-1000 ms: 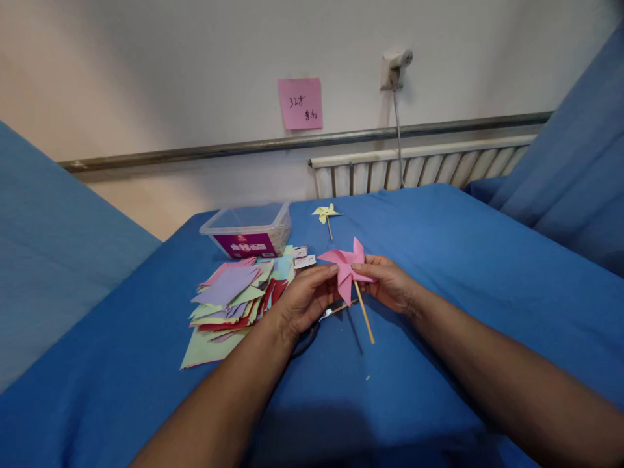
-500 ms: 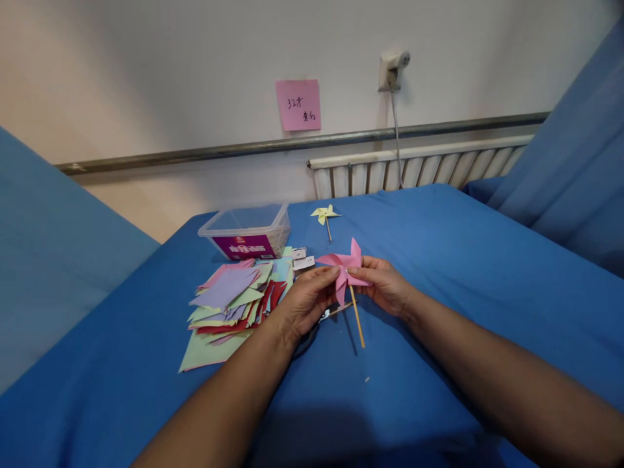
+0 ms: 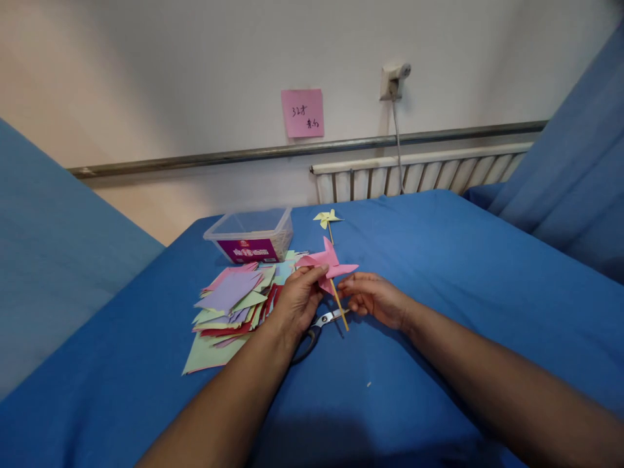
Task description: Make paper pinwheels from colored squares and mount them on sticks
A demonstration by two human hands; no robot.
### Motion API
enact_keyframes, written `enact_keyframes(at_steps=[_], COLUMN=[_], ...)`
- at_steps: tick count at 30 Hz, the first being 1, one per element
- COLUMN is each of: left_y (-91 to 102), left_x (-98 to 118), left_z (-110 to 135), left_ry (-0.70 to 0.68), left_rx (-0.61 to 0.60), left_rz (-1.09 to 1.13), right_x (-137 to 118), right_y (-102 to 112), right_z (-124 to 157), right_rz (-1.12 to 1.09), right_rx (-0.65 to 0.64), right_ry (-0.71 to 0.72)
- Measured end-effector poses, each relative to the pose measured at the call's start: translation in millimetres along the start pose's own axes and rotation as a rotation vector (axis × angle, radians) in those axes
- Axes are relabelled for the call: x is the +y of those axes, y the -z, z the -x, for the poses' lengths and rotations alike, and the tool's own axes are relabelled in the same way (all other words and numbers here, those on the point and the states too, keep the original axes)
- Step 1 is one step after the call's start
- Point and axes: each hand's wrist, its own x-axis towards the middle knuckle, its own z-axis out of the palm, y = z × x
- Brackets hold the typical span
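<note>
Pink pinwheel (image 3: 333,266) below "32" note (image 3: 302,113)

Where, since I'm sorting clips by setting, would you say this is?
Probably a makeshift craft corner indoors: a blue-covered table bears scissors and a pile of coloured paper, a radiator stands beyond it, and the left hand holds a pink pinwheel.
</note>
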Motion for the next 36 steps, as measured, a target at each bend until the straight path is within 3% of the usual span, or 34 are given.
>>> enact_keyframes(at_steps=[7, 36], left_y=[-1.9, -3.6], left_x=[1.1, 8.1], left_z=[2.5, 4.3], left_ry=[0.010, -0.005], left_rx=[-0.001, 0.067], left_rz=[0.000, 0.021], right_x=[6.5, 5.7], right_y=[-2.6, 0.0], right_z=[-0.9, 0.6], right_rz=[0.186, 0.202], right_rx=[-0.005, -0.061], right_ry=[0.063, 0.038])
